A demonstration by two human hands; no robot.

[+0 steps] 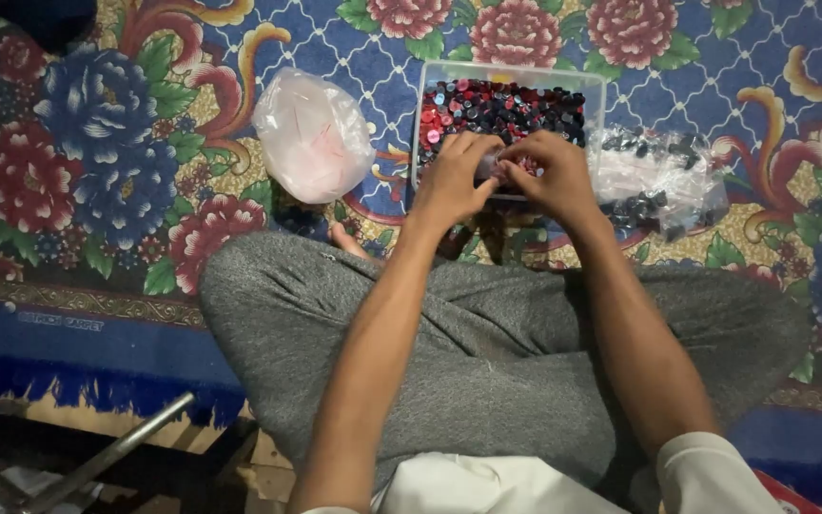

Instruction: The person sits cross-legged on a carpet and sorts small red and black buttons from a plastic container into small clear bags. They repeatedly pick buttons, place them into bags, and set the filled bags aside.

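Nearest the cam: white cloth of a shirt hem (487, 487) and a white sleeve cuff (706, 473), then crossed legs in grey knit trousers (487, 352) filling the near-centre. A bare toe (346, 242) pokes out at the far edge of the left knee.

Both forearms run away from the cam to the near rim of a clear rectangular plastic tub (509, 72) packed w/ small round red, black and bluish caps (511, 107). Left hand (453, 178) and right hand (549, 173) meet over that rim, fingertips touching each other – fingers curled, seemingly pinching smth small betw. them, but what exactly can't be told, it's hidden by the knuckles.

Left of the tub, just beside it: a knotted translucent pinkish plastic bag (312, 133). Right of the tub, touching it: a crumpled clear plastic bag holding dark caps (663, 176).

Surface – a floral carpet (97, 143), blue ground w/ red and blue blossoms, green leaves, gold scrolls; dark-blue fringed border along the near-left edge. Beyond the fringe, near-left corner: bare floor, dim, w/ a grey metal bar (111, 457) lying diagonally. Lighting low overall.
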